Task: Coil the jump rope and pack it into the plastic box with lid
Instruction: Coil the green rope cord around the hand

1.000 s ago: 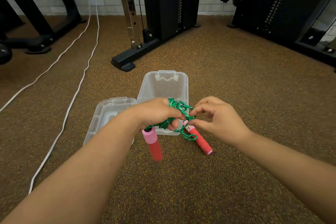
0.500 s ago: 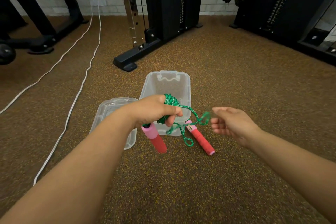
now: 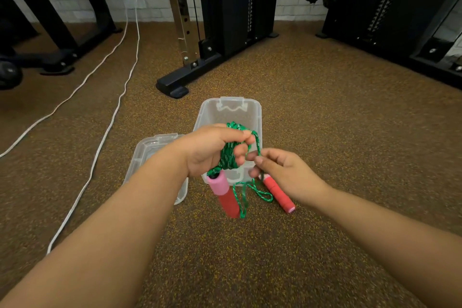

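My left hand grips a bundle of green jump rope wound in several loops, held over the near end of the clear plastic box. One pink-and-red handle hangs below that hand. My right hand pinches a strand of the rope just right of the bundle. Loose rope loops dangle to the floor. The second red handle lies on the floor under my right hand. The box stands open and looks empty. Its clear lid lies on the floor to the left, partly hidden by my left forearm.
Brown speckled gym flooring spreads all around. Two white cables run along the floor at left. A black machine foot sits just beyond the box. More black gym machines stand at the back right and back left.
My right hand has swung back in from the right and taken hold of a rope strand beside the bundle. The left hand keeps its grip; the loose loop now hangs lower.
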